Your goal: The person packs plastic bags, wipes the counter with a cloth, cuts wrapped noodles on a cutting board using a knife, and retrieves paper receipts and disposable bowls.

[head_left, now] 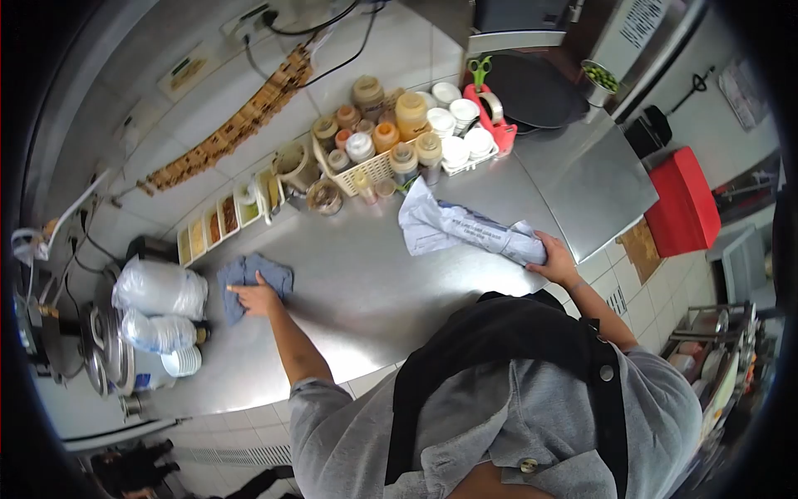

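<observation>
On the left part of the steel counter, my left hand (256,297) presses on a crumpled blue-grey cloth (277,276). One finger points left across the cloth and the others curl against it. Near the counter's front edge, my right hand (555,261) is wrapped round one end of a long package in printed white paper (482,233). The package lies slantwise, with loose, crumpled paper at its far left end. Whatever is inside the paper is hidden.
Behind stand a cream basket (370,173) of sauce bottles, white cups (455,150), a red tape dispenser (497,125) and a row of topping containers (220,224). Bagged lids (162,289) and a metal pot (125,353) are at left. A red bin (683,200) stands right.
</observation>
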`<state>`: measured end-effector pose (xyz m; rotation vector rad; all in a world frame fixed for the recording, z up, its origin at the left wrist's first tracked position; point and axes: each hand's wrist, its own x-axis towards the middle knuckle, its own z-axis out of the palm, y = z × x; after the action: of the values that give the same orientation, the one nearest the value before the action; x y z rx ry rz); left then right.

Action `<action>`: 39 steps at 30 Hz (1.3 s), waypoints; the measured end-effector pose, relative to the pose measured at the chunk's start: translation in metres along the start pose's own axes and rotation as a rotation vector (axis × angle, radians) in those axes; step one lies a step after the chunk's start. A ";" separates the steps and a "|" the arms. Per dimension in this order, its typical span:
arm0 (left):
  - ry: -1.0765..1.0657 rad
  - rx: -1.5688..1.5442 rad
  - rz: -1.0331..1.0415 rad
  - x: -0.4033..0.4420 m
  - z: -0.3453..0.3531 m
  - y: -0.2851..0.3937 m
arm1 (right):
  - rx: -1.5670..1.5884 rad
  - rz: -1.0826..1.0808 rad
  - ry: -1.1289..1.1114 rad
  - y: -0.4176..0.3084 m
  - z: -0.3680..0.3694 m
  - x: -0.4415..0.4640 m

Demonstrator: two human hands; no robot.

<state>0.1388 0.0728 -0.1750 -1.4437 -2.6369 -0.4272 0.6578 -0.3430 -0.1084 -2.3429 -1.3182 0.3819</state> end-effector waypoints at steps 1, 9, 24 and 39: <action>-0.001 -0.013 0.024 0.001 0.000 0.000 | 0.001 0.019 0.020 0.003 -0.002 0.003; 0.216 -0.417 0.175 -0.046 -0.069 0.023 | -0.210 -0.267 0.091 -0.010 -0.032 0.002; -0.622 -0.664 1.892 -0.435 -0.146 0.219 | -0.148 0.362 0.385 0.099 -0.017 -0.162; -0.808 -0.405 1.776 -0.459 -0.105 0.225 | 0.219 1.233 0.274 0.169 0.050 -0.417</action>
<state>0.5723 -0.2147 -0.1344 -3.6075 -0.4103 -0.0872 0.5476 -0.7676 -0.2215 -2.5891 0.4003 0.4736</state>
